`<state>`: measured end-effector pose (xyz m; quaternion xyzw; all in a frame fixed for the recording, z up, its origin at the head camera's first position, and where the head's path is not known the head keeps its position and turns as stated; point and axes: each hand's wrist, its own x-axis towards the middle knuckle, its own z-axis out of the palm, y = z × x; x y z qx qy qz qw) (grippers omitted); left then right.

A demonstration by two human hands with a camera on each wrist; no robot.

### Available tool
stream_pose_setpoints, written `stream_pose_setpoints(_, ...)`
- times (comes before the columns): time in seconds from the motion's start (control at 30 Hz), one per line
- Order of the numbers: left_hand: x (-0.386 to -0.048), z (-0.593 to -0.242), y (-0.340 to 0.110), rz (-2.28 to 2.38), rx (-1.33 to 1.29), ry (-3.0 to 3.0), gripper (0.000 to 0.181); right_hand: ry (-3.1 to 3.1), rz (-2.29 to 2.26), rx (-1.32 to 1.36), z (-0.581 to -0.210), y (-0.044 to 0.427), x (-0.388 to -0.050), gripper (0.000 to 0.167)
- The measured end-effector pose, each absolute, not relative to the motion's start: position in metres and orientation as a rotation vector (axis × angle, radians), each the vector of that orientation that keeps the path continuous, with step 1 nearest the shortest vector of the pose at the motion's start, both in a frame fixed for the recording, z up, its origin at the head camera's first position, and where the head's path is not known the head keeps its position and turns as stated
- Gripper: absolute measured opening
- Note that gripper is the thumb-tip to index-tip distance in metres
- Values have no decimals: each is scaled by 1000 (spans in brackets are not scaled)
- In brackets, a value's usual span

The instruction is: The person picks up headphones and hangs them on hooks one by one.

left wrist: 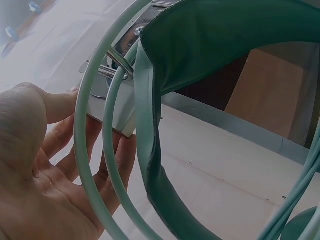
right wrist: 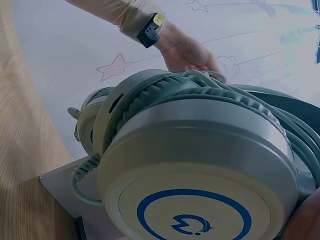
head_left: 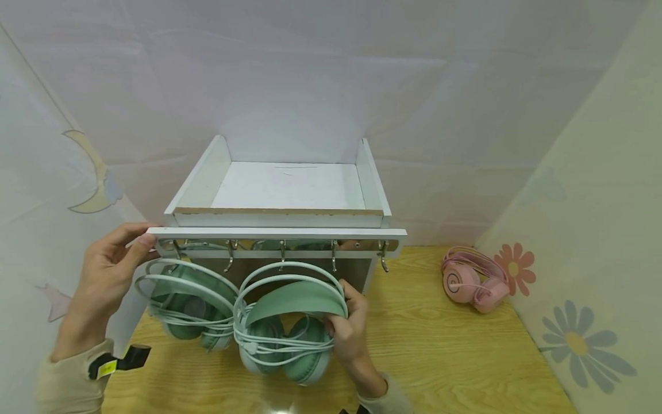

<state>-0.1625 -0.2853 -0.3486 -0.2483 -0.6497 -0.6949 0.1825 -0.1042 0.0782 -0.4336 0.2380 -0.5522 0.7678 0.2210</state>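
A white rack (head_left: 279, 233) with a row of metal hooks runs along the front of a white box-like stand. My left hand (head_left: 111, 261) grips its left end between thumb and fingers. Beside that hand, mint-green headphones (head_left: 183, 332) hang from the leftmost hook; in the left wrist view their headband (left wrist: 85, 130) passes over the hook (left wrist: 119, 61). My right hand (head_left: 351, 328) pinches the right side of the headband of second green headphones (head_left: 295, 296), held below the middle hooks. Their cable is wound round the ear cups. An ear cup (right wrist: 200, 135) fills the right wrist view.
Pink headphones (head_left: 470, 282) lie on the wooden table (head_left: 439, 356) at the right, near a cloth side wall (head_left: 584, 230) printed with flowers. Another cloth wall (head_left: 41, 230) stands at the left. The stand's open top tray (head_left: 289, 184) backs onto pale cloth.
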Motion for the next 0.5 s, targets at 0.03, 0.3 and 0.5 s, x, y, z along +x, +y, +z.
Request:
stream_pose_setpoints(0.03, -162, -349, -285, -1961, -697, -1836, 25, -1534, 2125, 647, -434, 78, -105, 21)
stream_pose_setpoints(0.3, -163, -350, -286, -1966, -714, -1815, 25, -1575, 2137, 583, -438, 77, -108, 16)
stream_pose_setpoints(0.5, -163, -350, -286, -1965, -730, -1809, 25, -1578, 2144, 569, -441, 80, -112, 17)
